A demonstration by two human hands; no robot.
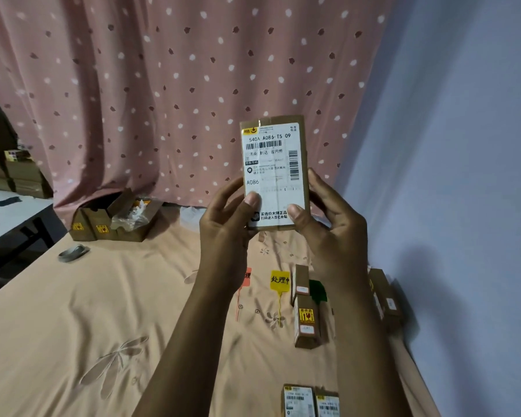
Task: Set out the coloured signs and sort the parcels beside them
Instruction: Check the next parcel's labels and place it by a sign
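Matt brown cardboard parcel (295,164) with a smooth white paper shipping label (269,173), soft peach cotton bedsheet (73,311) with stitched flowers, pink dotted cloth curtain (163,85), glossy yellow plastic sign (279,280), crinkled clear plastic wrap (130,216), dull grey tape roll (73,253)

Domestic bedroom serving as an improvised parcel-sorting area. Showing a bed (73,311) spread with a peach sheet embroidered with flowers and dragonflies, taking up most of the floor space. Hanging behind it, a pink curtain (163,85) dotted in white and dark red, meeting a plain pale wall (463,145) at the right. Lying open at the curtain's foot, a cardboard carton (115,221) stuffed with plastic wrapping. Resting nearby on the sheet, a roll of tape (73,253). Standing at the far left, a white table (9,218) carrying stacked brown boxes (18,176).
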